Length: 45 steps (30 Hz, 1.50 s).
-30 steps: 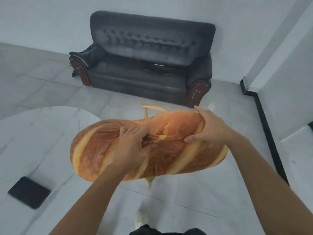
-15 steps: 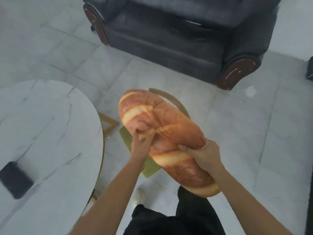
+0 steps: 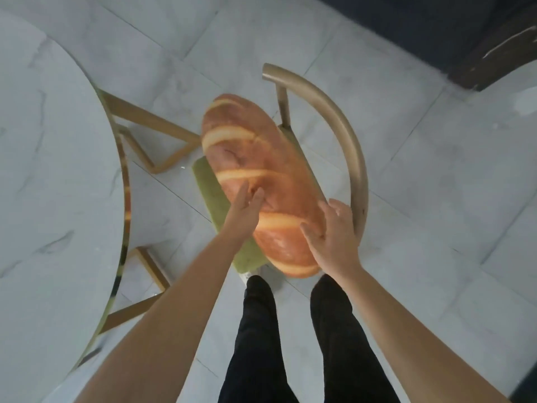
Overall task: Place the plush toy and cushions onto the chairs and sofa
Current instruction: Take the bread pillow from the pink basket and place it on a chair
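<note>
A long bread-shaped cushion [image 3: 255, 170], orange-brown with pale stripes, lies lengthwise on the green seat [image 3: 207, 181] of a chair with a curved gold backrest [image 3: 345, 135]. My left hand [image 3: 245, 212] has straight fingers resting on the cushion's middle. My right hand [image 3: 334, 231] lies with relaxed fingers against the cushion's near right side, beside the backrest. The dark sofa [image 3: 430, 27] shows only at the top right.
A round white marble table [image 3: 49, 184] with a gold rim fills the left side, its gold legs [image 3: 151, 132] close to the chair. My legs in black trousers [image 3: 290, 344] stand just before the chair. Pale tiled floor [image 3: 436, 170] lies open to the right.
The cushion has come down from being carried in both gripping hands onto the chair seat. Both hands have loosened their grip and now lie flat on it. The view has tilted down.
</note>
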Available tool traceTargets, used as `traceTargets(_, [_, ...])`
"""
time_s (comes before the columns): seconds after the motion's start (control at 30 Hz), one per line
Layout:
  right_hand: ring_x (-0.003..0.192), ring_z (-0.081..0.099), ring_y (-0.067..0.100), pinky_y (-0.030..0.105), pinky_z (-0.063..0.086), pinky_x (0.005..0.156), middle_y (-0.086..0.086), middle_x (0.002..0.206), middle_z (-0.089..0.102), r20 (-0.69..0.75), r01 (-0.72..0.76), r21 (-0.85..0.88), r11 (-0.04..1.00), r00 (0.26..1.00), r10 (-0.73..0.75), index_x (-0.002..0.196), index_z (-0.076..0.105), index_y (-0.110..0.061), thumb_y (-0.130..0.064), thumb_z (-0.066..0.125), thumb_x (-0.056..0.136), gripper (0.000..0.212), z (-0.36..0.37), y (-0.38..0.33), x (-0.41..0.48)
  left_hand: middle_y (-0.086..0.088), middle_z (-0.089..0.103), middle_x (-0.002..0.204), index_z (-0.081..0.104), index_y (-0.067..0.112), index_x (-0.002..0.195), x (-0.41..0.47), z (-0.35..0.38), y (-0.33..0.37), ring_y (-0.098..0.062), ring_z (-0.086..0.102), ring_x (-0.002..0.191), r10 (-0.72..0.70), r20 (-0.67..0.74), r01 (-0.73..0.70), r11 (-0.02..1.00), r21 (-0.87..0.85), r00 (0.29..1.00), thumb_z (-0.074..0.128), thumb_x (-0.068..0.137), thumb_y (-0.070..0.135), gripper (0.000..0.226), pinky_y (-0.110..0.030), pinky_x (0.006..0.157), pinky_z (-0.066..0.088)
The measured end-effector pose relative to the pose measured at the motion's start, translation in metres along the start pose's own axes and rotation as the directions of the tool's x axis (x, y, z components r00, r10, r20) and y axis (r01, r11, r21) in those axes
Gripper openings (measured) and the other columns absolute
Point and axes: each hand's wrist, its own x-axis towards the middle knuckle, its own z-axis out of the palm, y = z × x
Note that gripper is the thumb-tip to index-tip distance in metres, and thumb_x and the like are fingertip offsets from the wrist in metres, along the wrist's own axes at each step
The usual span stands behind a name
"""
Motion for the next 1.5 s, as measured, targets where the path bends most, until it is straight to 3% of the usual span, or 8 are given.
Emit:
traceTargets(0.13, [0.142, 0.039, 0.02, 0.041, 0.039, 0.114, 0.008, 0.161, 0.028, 0.129, 0.023, -0.173, 0.985, 0.992, 0.0, 0.141, 0.054, -0.02, -0.05, 0.067, 0.093, 0.058, 0.032, 0.005, 0.022, -0.003, 0.072, 0.106, 0.05, 0.022, 0.137, 0.047, 0.007, -0.017, -0.023, 0.068, 0.105, 0.001, -0.163, -0.002, 1.0, -0.003, 0.987, 0.055, 0.1, 0.046, 0.044, -0.045, 0.098, 0.052])
traceTargets(0.33, [0.116, 0.063, 0.024, 0.033, 0.046, 0.099, 0.014, 0.164, 0.019, -0.026, -0.175, 0.019, 0.984, 0.984, 0.175, 0.162, 0.013, -0.022, -0.049, 0.09, 0.072, 0.122, 0.041, -0.007, 0.068, 0.0, 0.043, 0.154, 0.033, 0.04, 0.15, 0.096, 0.001, -0.038, -0.029, 0.045, 0.139, -0.247, -0.164, 0.204, 0.949, -0.24, 0.955, 0.061, 0.052, 0.097, 0.117, -0.058, 0.111, 0.041])
traceTargets(0.57, [0.098, 0.049, 0.004, 0.024, 0.038, 0.091, -0.006, 0.123, 0.049, -0.116, -0.121, -0.07, 0.99, 0.987, 0.112, 0.142, 0.052, -0.026, -0.055, 0.088, 0.07, 0.086, 0.042, -0.013, 0.073, 0.009, 0.034, 0.162, 0.021, 0.035, 0.16, 0.1, 0.003, -0.051, -0.016, 0.031, 0.15, -0.134, -0.194, 0.082, 0.963, -0.257, 0.972, 0.05, 0.073, 0.09, 0.107, -0.047, 0.123, 0.027])
traceTargets(0.8, [0.128, 0.055, 0.022, 0.044, 0.046, 0.11, 0.004, 0.148, 0.044, -0.065, -0.313, -0.001, 0.95, 0.948, 0.312, 0.152, 0.04, -0.028, -0.045, 0.085, 0.071, 0.094, 0.036, -0.004, 0.094, -0.005, 0.008, 0.166, -0.009, 0.052, 0.156, 0.114, 0.022, -0.046, -0.033, 0.01, 0.154, -0.184, 0.028, 0.187, 0.974, -0.13, 0.982, 0.052, 0.082, 0.082, 0.101, -0.057, 0.122, 0.019])
traceTargets(0.97, [0.149, 0.031, 0.023, 0.04, 0.033, 0.117, 0.01, 0.168, 0.021, -0.175, 0.056, -0.276, 0.96, 0.979, -0.107, 0.159, 0.031, -0.019, -0.027, 0.05, 0.1, 0.063, 0.032, -0.042, 0.094, 0.012, -0.011, 0.167, -0.031, 0.057, 0.144, 0.087, 0.017, -0.083, -0.021, -0.004, 0.156, -0.073, 0.194, 0.084, 0.995, -0.05, 0.978, 0.093, 0.039, 0.064, 0.163, -0.062, 0.123, 0.016])
traceTargets(1.1, [0.158, 0.016, 0.036, 0.056, 0.016, 0.126, 0.013, 0.17, 0.025, 0.317, 0.613, -0.673, 0.414, 0.744, -0.588, 0.158, 0.037, -0.023, -0.042, 0.033, 0.109, 0.053, 0.064, -0.083, 0.138, 0.018, -0.025, 0.164, -0.036, 0.057, 0.141, 0.083, 0.036, -0.086, -0.012, -0.017, 0.155, -0.121, 0.146, 0.128, 0.991, -0.043, 0.982, 0.096, 0.035, 0.056, 0.17, -0.059, 0.125, 0.012])
traceTargets(1.23, [0.16, 0.009, 0.031, 0.057, 0.007, 0.127, 0.012, 0.171, 0.019, 0.809, 0.804, -0.559, -0.203, 0.476, -0.344, 0.159, 0.035, -0.025, -0.06, 0.013, 0.102, 0.07, 0.087, -0.108, 0.221, 0.013, -0.028, 0.164, -0.036, 0.051, 0.145, 0.092, 0.035, -0.085, -0.015, -0.019, 0.155, -0.152, 0.145, 0.16, 0.986, -0.043, 0.978, 0.1, 0.048, 0.044, 0.167, -0.057, 0.125, 0.01])
traceTargets(1.5, [0.159, 0.004, 0.037, 0.057, 0.003, 0.128, 0.013, 0.172, 0.012, 0.648, 0.637, -0.755, -0.156, 0.686, -0.33, 0.161, 0.025, -0.032, -0.066, 0.02, 0.1, 0.07, 0.09, -0.153, 0.289, 0.011, -0.03, 0.164, -0.04, 0.053, 0.141, 0.099, 0.039, -0.091, -0.022, -0.017, 0.155, -0.112, 0.15, 0.123, 0.99, -0.067, 0.982, 0.097, 0.051, 0.051, 0.164, -0.062, 0.121, 0.013])
